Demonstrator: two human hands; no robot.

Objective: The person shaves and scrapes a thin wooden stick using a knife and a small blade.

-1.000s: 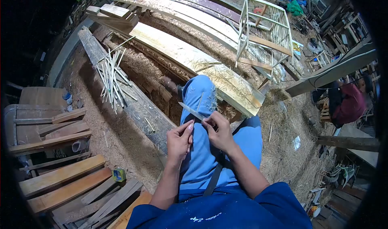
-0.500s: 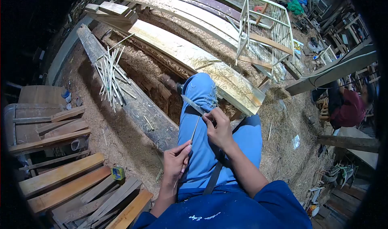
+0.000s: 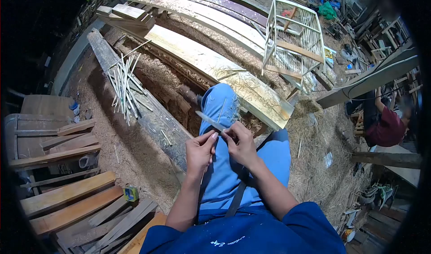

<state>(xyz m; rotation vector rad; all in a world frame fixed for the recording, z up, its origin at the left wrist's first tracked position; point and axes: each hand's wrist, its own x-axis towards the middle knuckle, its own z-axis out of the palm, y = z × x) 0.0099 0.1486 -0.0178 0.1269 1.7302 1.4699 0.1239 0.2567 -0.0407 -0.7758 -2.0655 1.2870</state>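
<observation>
Over my thigh, my right hand is closed on a knife, its blade pointing up and left. My left hand pinches a thin stick, which crosses the blade and rises beyond it over my knee. The two hands are close together, fingertips beside the blade. Fine shavings cling to my trouser knee. To the left, a loose pile of thin sticks lies across a weathered plank.
A slatted wooden cage stands at the upper right, beyond a long pale beam. Cut boards and a yellow tape measure lie lower left. Another person is at the far right beside a post.
My left hand has moved up and right, close to my right hand. The stick now extends past the blade, and the knife has shifted slightly left.
</observation>
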